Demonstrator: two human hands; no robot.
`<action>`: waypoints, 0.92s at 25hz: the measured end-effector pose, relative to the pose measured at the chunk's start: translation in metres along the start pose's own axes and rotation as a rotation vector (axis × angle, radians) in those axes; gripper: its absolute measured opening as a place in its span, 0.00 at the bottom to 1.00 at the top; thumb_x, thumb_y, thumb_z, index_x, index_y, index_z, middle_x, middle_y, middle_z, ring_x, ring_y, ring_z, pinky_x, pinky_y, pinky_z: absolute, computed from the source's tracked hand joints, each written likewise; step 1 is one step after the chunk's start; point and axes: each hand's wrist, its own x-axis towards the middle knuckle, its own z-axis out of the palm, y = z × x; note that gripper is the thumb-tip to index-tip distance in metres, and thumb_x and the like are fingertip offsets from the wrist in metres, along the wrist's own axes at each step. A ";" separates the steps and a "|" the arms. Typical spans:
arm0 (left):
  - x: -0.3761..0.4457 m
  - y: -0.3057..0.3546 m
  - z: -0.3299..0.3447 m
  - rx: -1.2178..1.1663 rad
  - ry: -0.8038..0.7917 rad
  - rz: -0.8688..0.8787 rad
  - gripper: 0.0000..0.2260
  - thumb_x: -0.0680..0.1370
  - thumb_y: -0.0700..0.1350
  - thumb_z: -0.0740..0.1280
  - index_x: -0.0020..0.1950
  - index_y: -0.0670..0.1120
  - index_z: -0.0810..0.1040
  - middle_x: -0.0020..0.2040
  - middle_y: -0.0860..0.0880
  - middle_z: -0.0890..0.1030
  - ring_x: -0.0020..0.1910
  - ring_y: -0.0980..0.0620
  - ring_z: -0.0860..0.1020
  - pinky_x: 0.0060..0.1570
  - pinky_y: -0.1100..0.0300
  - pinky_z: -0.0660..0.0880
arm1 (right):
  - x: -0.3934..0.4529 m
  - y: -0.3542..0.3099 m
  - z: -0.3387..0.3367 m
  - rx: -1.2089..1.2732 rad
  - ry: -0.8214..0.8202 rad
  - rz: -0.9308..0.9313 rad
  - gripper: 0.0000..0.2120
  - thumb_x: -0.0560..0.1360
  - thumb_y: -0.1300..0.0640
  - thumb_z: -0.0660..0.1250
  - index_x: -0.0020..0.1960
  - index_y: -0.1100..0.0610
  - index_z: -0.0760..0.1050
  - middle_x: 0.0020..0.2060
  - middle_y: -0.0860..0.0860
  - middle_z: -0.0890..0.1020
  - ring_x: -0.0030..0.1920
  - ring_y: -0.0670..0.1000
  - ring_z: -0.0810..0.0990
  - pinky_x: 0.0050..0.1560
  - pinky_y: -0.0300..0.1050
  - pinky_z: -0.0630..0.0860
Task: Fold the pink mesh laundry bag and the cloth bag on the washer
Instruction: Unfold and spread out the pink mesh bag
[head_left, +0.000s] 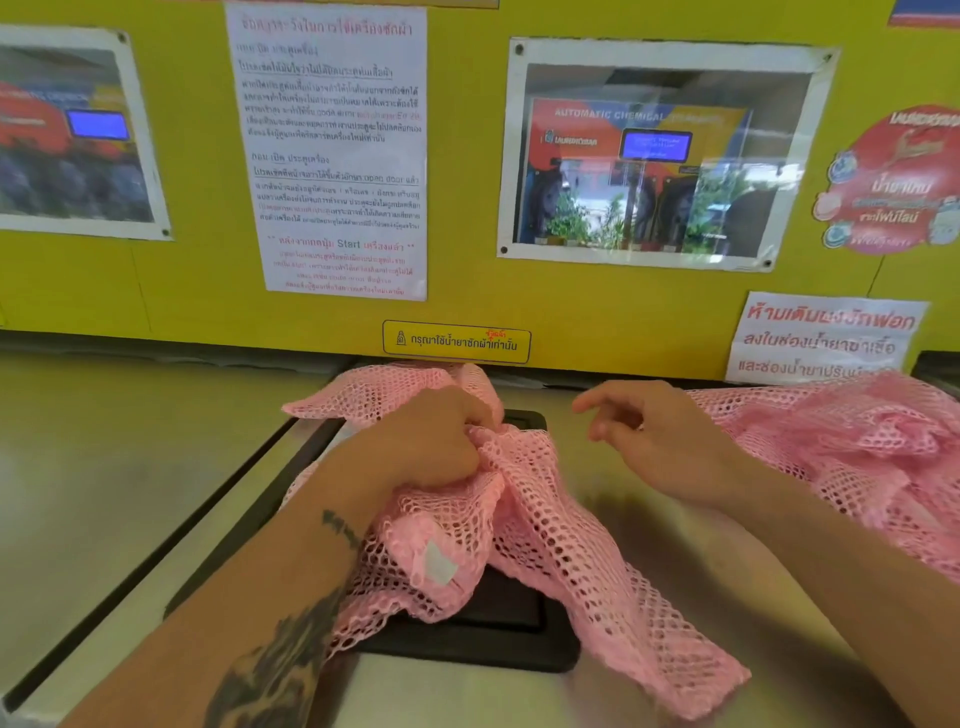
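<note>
Nearest, a loose corner of the pink mesh bag (545, 535) is seen trailing toward the washer's (130, 467) front edge, over a black recessed lid (498, 623). A white tag (439, 564) is sewn on the mesh; no writing can be read on it. Mid-top, the bunched middle of the bag is gripped by the left hand (436, 441), fingers curled tight into the mesh. The right hand (660, 441) is held just beside it, fingers loosely spread and lightly bent, nothing pinched. A second heap of pink mesh (857, 447) lies at the washer's right edge, under the right forearm; whether it is the same bag cannot be told. No cloth bag can be made out.

Risks, as judged: with only a bunched grip, the fold could come out crooked; the hanging corner could slide off the front edge; open mesh could snag on fingers or the lid rim.

Farther, on the yellow wall (182, 291), Thai notices are posted; "Start" and "open door" are legible on the white sheet (332, 150), and "AUTOMATIC CHEMICAL" on the framed picture (660, 156).
</note>
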 end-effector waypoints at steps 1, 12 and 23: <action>0.001 0.001 0.001 -0.057 -0.002 0.020 0.14 0.72 0.36 0.65 0.29 0.52 0.74 0.33 0.56 0.75 0.37 0.54 0.73 0.38 0.60 0.66 | 0.002 0.004 0.003 -0.025 0.036 0.002 0.15 0.77 0.65 0.63 0.57 0.49 0.80 0.43 0.48 0.84 0.46 0.46 0.81 0.43 0.33 0.73; 0.007 -0.001 -0.002 -0.437 0.076 0.083 0.14 0.74 0.37 0.66 0.52 0.55 0.78 0.51 0.50 0.81 0.46 0.53 0.79 0.49 0.56 0.75 | 0.016 0.009 0.034 -0.254 -0.084 -0.048 0.09 0.72 0.49 0.63 0.49 0.48 0.80 0.46 0.48 0.83 0.47 0.52 0.79 0.50 0.56 0.77; 0.003 -0.014 -0.008 0.133 -0.147 -0.229 0.30 0.78 0.43 0.62 0.79 0.48 0.56 0.80 0.46 0.55 0.78 0.46 0.57 0.73 0.56 0.56 | 0.012 0.022 -0.028 -0.275 0.403 0.086 0.15 0.73 0.65 0.59 0.41 0.52 0.81 0.39 0.51 0.84 0.34 0.51 0.79 0.37 0.45 0.76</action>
